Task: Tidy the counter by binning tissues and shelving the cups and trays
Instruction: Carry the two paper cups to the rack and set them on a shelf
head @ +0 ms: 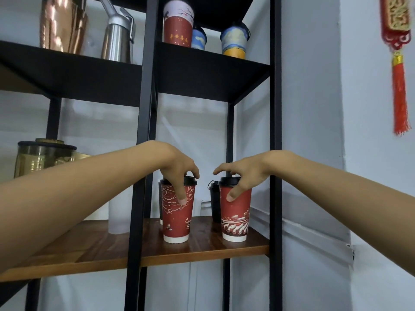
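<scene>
Two red paper cups with black lids stand upright on the wooden shelf point(202, 246). My left hand point(179, 169) reaches down over the left red cup point(176, 221), fingers on its lid and thumb pressed on its front wall. My right hand point(246, 173) covers the lid of the right red cup point(235, 221); its thumb lies on the cup's side and its index finger points left, off the lid. The other fingers are hidden behind the lid. Both cup bases rest on the board.
A black lidded cup point(214, 198) stands behind the right cup. A frosted container point(118, 212) sits left of the black post point(139, 153). The shelf above holds painted cups point(234, 40), a steel dispenser point(118, 32) and a copper vessel point(62, 23). A red tassel ornament point(398, 63) hangs on the wall.
</scene>
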